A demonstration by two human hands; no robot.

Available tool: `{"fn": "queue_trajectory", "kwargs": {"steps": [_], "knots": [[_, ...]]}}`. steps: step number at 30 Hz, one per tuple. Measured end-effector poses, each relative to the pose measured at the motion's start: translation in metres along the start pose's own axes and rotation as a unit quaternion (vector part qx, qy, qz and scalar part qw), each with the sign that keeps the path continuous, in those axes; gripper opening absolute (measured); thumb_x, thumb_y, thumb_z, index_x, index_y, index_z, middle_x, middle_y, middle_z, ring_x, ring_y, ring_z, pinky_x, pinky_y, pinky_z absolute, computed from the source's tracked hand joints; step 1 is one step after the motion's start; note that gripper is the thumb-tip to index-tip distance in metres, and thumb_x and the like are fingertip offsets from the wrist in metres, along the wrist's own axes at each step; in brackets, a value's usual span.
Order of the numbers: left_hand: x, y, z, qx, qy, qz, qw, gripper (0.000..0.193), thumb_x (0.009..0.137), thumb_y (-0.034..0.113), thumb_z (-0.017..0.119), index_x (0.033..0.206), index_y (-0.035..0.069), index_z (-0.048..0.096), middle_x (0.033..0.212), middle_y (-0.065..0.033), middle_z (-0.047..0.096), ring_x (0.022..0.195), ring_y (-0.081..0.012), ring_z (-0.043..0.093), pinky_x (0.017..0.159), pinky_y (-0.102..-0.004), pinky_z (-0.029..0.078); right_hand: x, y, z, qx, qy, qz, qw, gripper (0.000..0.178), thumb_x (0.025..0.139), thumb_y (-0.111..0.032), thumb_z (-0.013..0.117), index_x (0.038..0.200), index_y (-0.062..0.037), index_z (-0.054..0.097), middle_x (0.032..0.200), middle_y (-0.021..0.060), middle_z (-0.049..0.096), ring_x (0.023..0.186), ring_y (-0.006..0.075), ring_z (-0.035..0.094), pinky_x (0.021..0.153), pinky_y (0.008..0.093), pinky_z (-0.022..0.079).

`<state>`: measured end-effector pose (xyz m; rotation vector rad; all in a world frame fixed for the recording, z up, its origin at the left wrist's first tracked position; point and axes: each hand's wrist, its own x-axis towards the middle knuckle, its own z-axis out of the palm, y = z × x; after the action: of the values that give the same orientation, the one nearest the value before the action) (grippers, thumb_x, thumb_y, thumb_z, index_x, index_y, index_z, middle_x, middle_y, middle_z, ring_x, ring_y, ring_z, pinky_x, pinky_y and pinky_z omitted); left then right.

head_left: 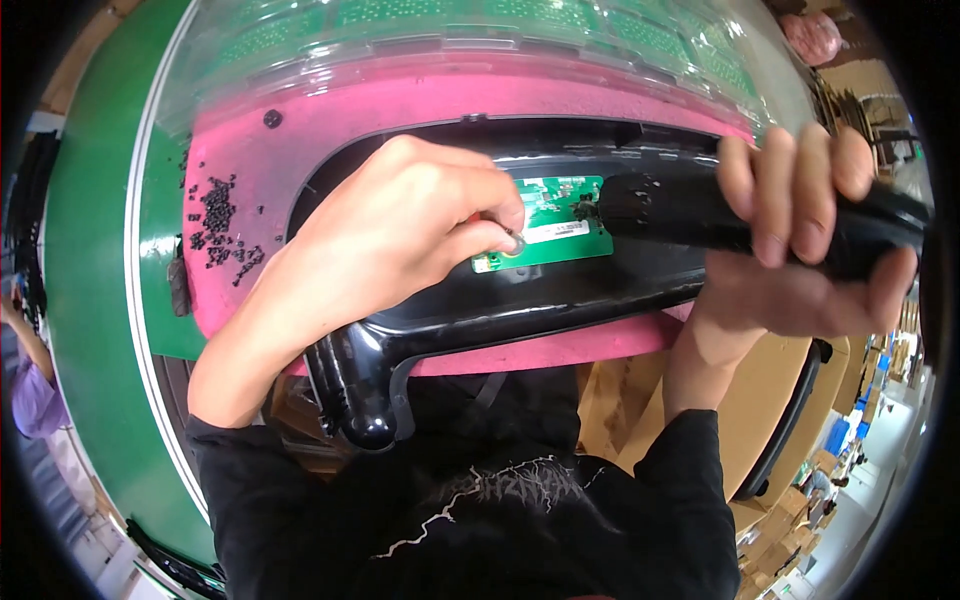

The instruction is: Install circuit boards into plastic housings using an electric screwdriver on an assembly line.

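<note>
A long glossy black plastic housing (470, 318) lies across the pink mat, its curved end pointing toward me at the lower left. Inside it sits a green circuit board (560, 245) with a white label strip. My left hand (400, 215) reaches over the housing, thumb and forefinger pinched at the board's left part; a small greyish round bit shows at the fingertips, too small to name. My right hand (800, 225) wraps around a black electric screwdriver (680, 212), whose narrow tip points left at the board's right side. The screwdriver covers part of the housing's right end.
Many small black screws (217, 205) lie heaped at the left of the pink mat (250, 140). Clear plastic trays (400, 60) with green boards stand at the back. A green table (95, 200) extends left; cardboard (750, 400) is at the lower right. Another person (40, 385) is at far left.
</note>
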<state>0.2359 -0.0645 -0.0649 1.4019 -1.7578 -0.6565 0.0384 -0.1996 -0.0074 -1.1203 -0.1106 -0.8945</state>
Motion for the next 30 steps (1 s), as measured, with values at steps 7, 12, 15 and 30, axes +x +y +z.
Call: {"fn": "queue_trajectory", "kwargs": {"steps": [7, 12, 15, 30], "knots": [[0.000, 0.005, -0.003, -0.004, 0.045, 0.000, 0.999, 0.016, 0.077, 0.011, 0.079, 0.084, 0.000, 0.070, 0.078, -0.0087, 0.072, 0.072, -0.0234, 0.070, 0.064, -0.0306, 0.054, -0.007, 0.003, 0.012, 0.101, 0.044, -0.014, 0.994, 0.034, 0.078, -0.038, 0.069, 0.089, -0.0103, 0.053, 0.064, -0.0055, 0.053, 0.053, 0.0062, 0.050, 0.065, 0.0242, 0.042], [0.001, 0.005, -0.002, 0.003, 0.046, 0.014, 0.999, 0.015, 0.077, 0.010, 0.079, 0.085, 0.000, 0.070, 0.079, -0.0094, 0.072, 0.072, -0.0227, 0.070, 0.063, -0.0304, 0.054, -0.010, 0.008, 0.014, 0.094, 0.056, -0.034, 0.993, 0.035, 0.077, -0.037, 0.071, 0.091, -0.0100, 0.054, 0.064, -0.0058, 0.053, 0.053, 0.0067, 0.051, 0.065, 0.0246, 0.042], [-0.001, 0.004, -0.003, 0.004, 0.046, 0.017, 0.999, 0.014, 0.078, 0.009, 0.078, 0.085, 0.000, 0.071, 0.079, -0.0093, 0.072, 0.072, -0.0221, 0.071, 0.063, -0.0301, 0.055, -0.011, 0.009, 0.012, 0.090, 0.019, -0.037, 0.995, 0.038, 0.076, -0.038, 0.073, 0.094, -0.0094, 0.055, 0.063, -0.0061, 0.053, 0.053, 0.0072, 0.051, 0.065, 0.0248, 0.042], [0.000, 0.003, -0.008, 0.031, 0.219, -0.036, 0.975, 0.016, 0.099, 0.008, 0.053, 0.112, 0.003, 0.062, 0.076, -0.0014, 0.060, 0.070, -0.0063, 0.056, 0.061, -0.0210, 0.044, -0.010, 0.036, 0.004, -0.054, -0.061, -0.013, 0.997, 0.049, 0.083, -0.054, 0.063, 0.106, -0.0102, 0.059, 0.075, -0.0037, 0.054, 0.059, 0.0088, 0.047, 0.067, 0.0278, 0.037]]}}
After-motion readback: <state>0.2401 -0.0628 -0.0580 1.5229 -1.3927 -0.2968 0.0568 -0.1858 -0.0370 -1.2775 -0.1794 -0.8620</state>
